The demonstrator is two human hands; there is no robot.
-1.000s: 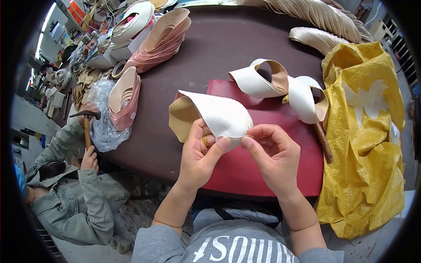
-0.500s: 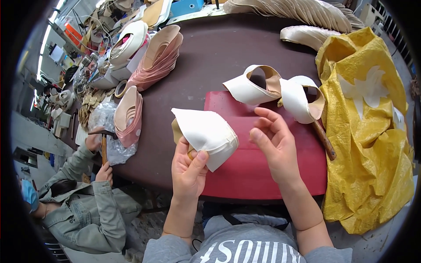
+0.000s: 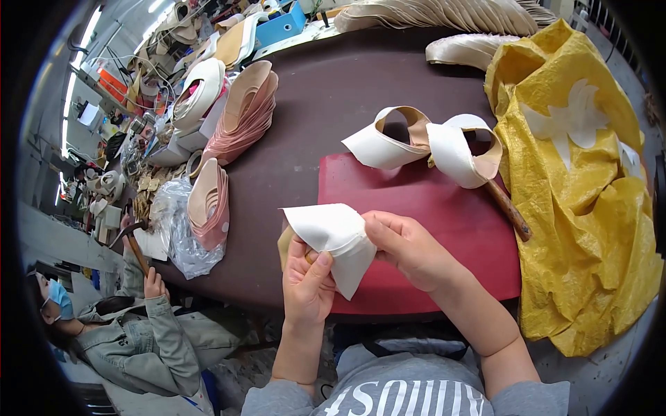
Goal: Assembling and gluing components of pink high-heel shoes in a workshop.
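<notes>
A white shoe upper piece [image 3: 331, 232] with a tan lining is held in the air over the red mat [image 3: 444, 256]. My left hand [image 3: 307, 281] grips its lower left side, thumb in front and fingers behind; a gold ring shows on that hand. At the right edge of the piece, my right hand [image 3: 409, 246] pinches it between thumb and fingers. Beyond my hands, two more white shoe uppers [image 3: 385, 142] [image 3: 463, 152] lie curled at the mat's far edge. A wooden handle [image 3: 508, 210] pokes out from under the right one.
A yellow woven sack [image 3: 576, 208] covers the right side. Pink stacked uppers [image 3: 246, 111] [image 3: 209, 204] and a clear plastic bag [image 3: 182, 225] are on the dark table [image 3: 312, 104] at left. A co-worker [image 3: 139, 333] holds a hammer [image 3: 135, 249] there. Beige pieces [image 3: 437, 17] line the back.
My right hand has come in from the right and taken the edge of the white piece. The piece sits slightly lower. The co-worker's hammer has shifted left.
</notes>
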